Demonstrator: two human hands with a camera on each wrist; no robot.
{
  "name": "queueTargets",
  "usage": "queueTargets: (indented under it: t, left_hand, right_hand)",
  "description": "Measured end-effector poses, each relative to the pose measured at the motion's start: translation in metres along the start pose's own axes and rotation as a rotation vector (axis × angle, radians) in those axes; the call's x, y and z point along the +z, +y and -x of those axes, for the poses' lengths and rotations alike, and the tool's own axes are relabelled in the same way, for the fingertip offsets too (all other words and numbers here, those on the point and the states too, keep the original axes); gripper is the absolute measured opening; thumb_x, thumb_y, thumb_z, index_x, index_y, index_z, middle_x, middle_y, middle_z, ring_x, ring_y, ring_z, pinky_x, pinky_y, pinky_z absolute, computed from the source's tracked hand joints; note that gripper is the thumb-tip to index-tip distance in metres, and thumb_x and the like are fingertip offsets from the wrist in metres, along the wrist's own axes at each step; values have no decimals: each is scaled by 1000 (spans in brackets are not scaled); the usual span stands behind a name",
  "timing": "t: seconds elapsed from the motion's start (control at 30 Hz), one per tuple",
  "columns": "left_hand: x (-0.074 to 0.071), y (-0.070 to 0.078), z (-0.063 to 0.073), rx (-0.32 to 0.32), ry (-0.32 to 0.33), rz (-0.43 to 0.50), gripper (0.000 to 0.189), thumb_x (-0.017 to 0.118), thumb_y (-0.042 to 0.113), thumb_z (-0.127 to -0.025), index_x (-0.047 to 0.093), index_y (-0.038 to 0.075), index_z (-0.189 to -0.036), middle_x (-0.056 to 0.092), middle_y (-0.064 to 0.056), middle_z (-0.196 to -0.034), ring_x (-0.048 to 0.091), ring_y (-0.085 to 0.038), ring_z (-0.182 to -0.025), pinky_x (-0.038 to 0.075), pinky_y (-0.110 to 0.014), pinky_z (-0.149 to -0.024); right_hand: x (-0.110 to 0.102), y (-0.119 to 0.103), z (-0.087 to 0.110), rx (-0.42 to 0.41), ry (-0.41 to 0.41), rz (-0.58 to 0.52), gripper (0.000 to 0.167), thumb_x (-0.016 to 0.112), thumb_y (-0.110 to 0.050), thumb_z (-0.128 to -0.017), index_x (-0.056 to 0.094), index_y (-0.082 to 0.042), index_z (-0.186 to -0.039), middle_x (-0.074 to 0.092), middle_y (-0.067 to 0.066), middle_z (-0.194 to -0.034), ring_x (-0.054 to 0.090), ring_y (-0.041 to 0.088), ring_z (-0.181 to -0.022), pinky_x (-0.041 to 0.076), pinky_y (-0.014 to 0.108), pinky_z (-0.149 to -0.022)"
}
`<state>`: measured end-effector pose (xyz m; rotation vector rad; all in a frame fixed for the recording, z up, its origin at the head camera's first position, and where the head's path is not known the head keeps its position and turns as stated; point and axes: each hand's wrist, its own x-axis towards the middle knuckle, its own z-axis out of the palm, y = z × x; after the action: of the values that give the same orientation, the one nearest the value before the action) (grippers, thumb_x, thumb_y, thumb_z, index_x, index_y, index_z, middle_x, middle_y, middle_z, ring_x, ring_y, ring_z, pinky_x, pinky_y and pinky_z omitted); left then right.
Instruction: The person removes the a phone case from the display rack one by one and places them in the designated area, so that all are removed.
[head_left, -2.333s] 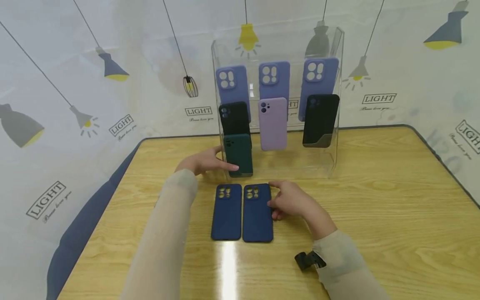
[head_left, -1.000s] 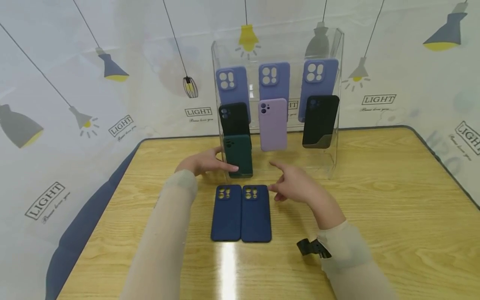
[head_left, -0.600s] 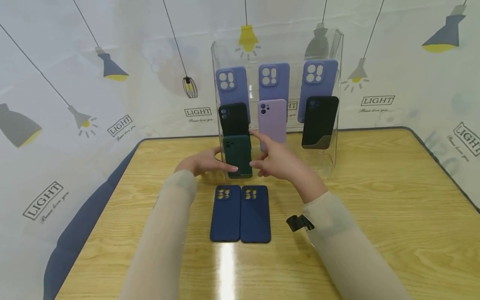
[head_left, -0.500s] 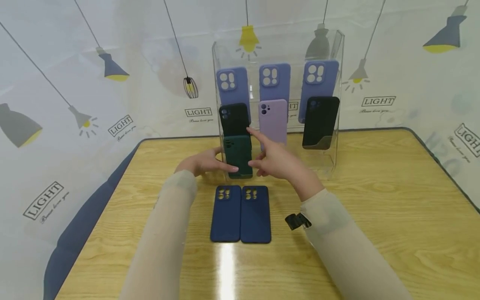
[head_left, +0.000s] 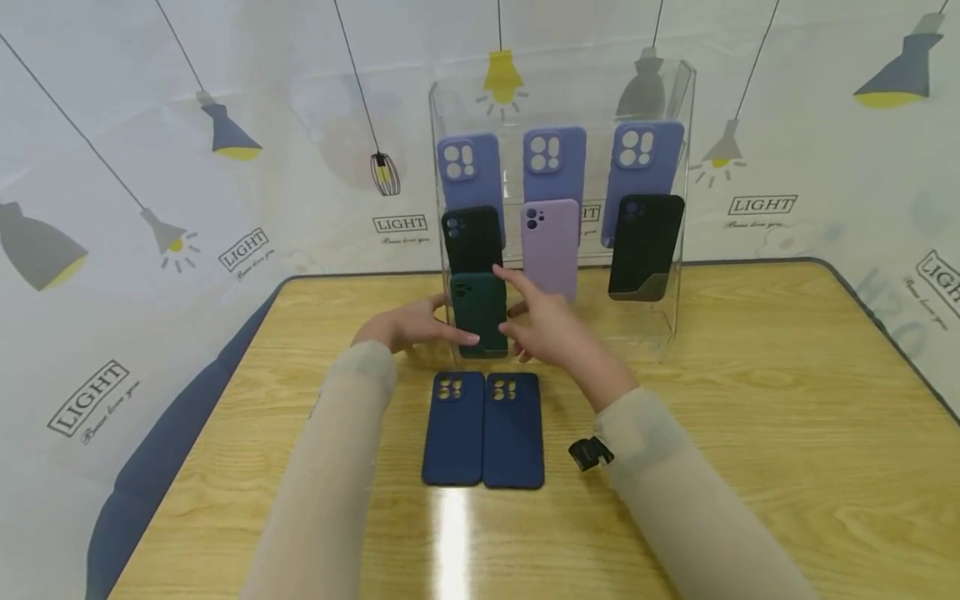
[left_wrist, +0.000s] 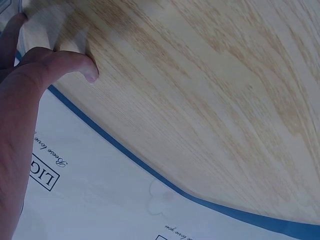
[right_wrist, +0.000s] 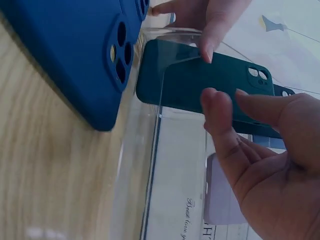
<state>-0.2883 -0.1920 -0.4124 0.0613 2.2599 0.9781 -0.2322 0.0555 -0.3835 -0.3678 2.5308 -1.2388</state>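
In the head view my left hand [head_left: 408, 325] holds the lower left side of a clear acrylic display stand [head_left: 671, 329]. Its thumb lies across the front of a dark green phone case [head_left: 480, 312] in the bottom row; the other fingers are round the stand's side, mostly hidden. My right hand [head_left: 551, 325] has forefinger and thumb extended to the green case's right edge, the forefinger near its upper corner. In the right wrist view the case [right_wrist: 192, 82] stands behind the low clear lip. Two navy phone cases [head_left: 453, 429] lie flat side by side before the stand.
Three lavender-blue cases [head_left: 555, 179] fill the stand's top row. Below them stand a black case [head_left: 471, 237], a pink case [head_left: 551, 250] and another black case [head_left: 647, 246]. The wooden table [head_left: 780, 400] meets a lamp-printed backdrop [head_left: 322, 175] behind the stand.
My right hand has left the right navy case, which shifted left against the other, and moved up and left to the green case's edge. My left hand has stayed at the stand.
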Motion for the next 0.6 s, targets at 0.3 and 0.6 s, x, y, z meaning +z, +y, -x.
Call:
queueTargets:
  t: [0.3,0.6]
  left_hand:
    - [1,0,2,9,1,12,130,87,60,-82,1,30,-173,9,-8,-182,20,-40,-165,27,-67,-130]
    - [2,0,2,0,4,16,130,88,60,-81,0,30,-173,9,-7,-182,20,-38,-166,27,-66,-130]
  right_hand:
    - [18,15,-6,-40,92,-33,99,65,-1,-104,13,-61,-163,69,22,-127,76,36,-75,60,32,-57]
    - [25,23,-10,-145,174,38,93,66,-1,-104,17,-49,-167,72,22,-117,68,24,-59,56,31,-55]
